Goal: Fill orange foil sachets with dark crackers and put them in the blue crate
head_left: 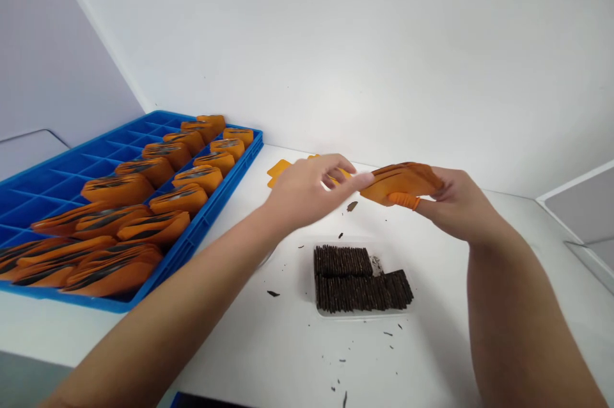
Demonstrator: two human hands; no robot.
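My right hand (451, 200) grips a small stack of orange sheets (400, 179) between its thumb and fingers, raised above the table. An orange finger cot (403, 201) covers the right thumb. My left hand (314, 190) is at the stack's left edge, its thumb tip reaching that edge; whether it touches cannot be told. The left fingers are curved and apart, with nothing seen in them. Below both hands, a shallow clear plastic tray (343, 314) holds rows of thin dark brown slices (343, 261). Partly hidden behind my left hand lie yellow-orange pieces (278, 171).
On the left stands a blue compartment tray (201, 245), with orange sheet bundles (153, 229) holding dark slices in its right and near compartments. Dark flakes (273, 293) lie scattered on the white table (249, 344). A white wall (326, 62) rises behind.
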